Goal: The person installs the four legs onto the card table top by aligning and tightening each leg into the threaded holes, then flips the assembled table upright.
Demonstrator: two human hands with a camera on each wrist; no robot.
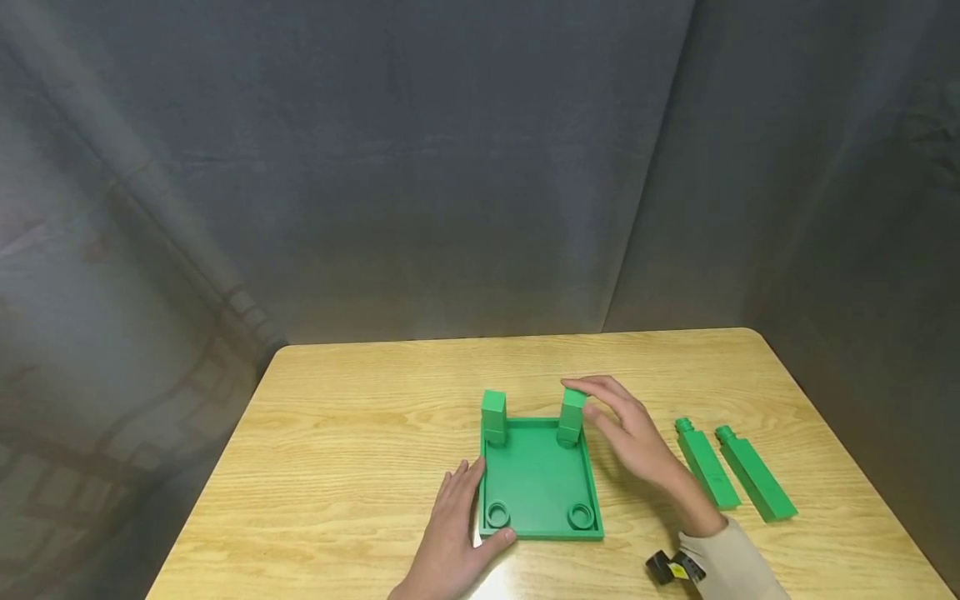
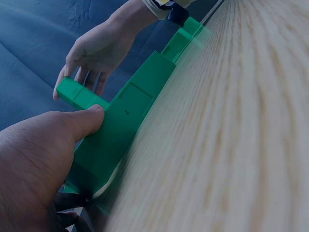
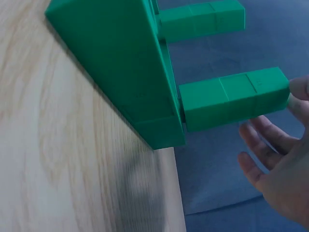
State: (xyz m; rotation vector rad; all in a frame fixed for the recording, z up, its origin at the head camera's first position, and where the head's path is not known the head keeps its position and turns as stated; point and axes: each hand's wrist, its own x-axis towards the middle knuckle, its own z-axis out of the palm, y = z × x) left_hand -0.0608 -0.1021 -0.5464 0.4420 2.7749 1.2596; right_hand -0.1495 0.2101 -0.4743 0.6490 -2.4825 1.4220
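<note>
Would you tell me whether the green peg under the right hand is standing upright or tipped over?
Upright: the peg stands in the tray's far right corner, right hand touching its top.

left thumb (image 2: 89,116) against green tray (image 2: 130,121) on table (image 2: 231,121)

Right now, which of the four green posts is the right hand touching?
The upright post at the base's far right corner; the right hand's fingers rest on its top.

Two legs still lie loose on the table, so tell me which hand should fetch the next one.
The right hand, probably. The two loose legs lie on the table just to its right, and it only touches the far-right standing leg. The left hand rests against the base plate, steadying it.
</note>
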